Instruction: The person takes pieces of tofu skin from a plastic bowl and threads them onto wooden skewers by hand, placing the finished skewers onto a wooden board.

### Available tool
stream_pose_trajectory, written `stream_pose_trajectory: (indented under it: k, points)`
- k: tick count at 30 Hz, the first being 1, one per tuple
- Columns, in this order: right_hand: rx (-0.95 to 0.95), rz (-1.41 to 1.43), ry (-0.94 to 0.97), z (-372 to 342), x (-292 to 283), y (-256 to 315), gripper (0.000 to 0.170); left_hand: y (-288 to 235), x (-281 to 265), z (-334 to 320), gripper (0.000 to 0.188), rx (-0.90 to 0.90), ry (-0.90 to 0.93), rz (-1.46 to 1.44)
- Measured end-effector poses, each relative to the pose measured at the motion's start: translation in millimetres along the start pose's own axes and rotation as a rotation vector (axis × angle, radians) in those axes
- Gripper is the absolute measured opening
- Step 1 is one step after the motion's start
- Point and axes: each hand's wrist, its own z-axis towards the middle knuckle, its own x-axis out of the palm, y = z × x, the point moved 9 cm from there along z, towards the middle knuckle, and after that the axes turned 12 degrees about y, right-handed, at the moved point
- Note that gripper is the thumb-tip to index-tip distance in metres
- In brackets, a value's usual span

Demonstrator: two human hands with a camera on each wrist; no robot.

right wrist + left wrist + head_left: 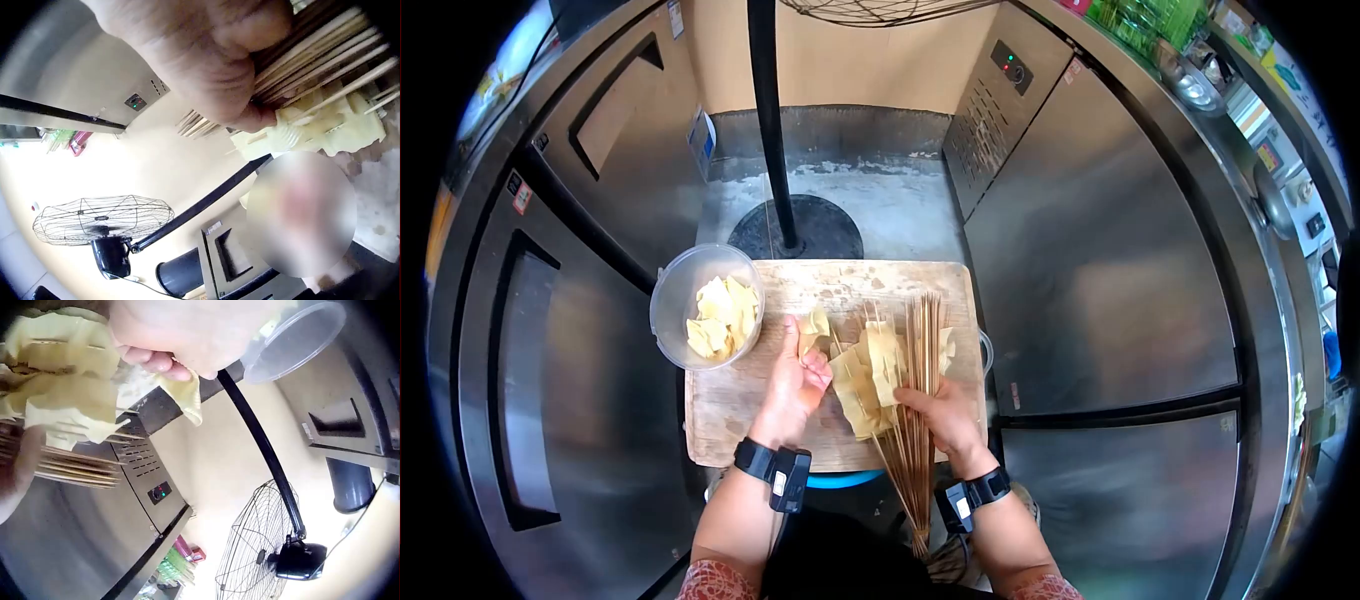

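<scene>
My left hand (793, 385) pinches a folded pale-yellow tofu sheet (812, 328) between thumb and fingers, above the wooden board; its loose end (187, 403) hangs out in the left wrist view. With my right hand (945, 412) I grip a long bundle of bamboo skewers (912, 440), the thumb lying at a skewered tofu sheet (884, 355) along the bundle's left side. More skewered tofu sheets (855, 390) lie on the board between both hands. In the right wrist view, fingers of the right hand (194, 56) wrap the skewers (312, 56).
A clear plastic tub (664, 325) with loose tofu sheets stands at the cutting board's (735, 430) far left corner. Steel fridges (1100, 250) flank both sides. Beyond the board rises a black fan pole (770, 130) on a round base (830, 235). A blurred disc covers part of the right wrist view.
</scene>
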Motion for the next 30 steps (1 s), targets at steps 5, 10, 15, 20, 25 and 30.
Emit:
stream_pose_trajectory:
  k: [5,10,15,20,25,30]
  points:
    - [0.050,0.002,-0.006,5.9,0.4,-17.2,0.019,-0.5,18.4,-3.4,0.021,0.068,0.112,-0.037]
    - [0.040,-0.018,-0.011,4.4,4.4,-17.0,0.021,-5.4,40.1,-12.3,0.011,0.088,0.223,0.096]
    - [0.020,-0.013,-0.013,3.4,11.7,-12.4,0.018,0.1,62.8,-13.2,0.022,0.111,0.336,0.235]
    - [0.035,0.089,-0.003,-4.4,18.4,-2.7,0.012,23.5,21.6,12.4,0.019,0.029,0.160,0.497]
    - [0.093,0.040,0.083,-3.3,21.3,-6.7,0.011,17.6,30.0,13.2,0.017,0.092,0.173,0.405]
    - [0.097,-0.039,0.117,-2.7,25.8,-6.3,0.012,-5.0,40.6,14.5,0.023,0.206,0.250,0.290]
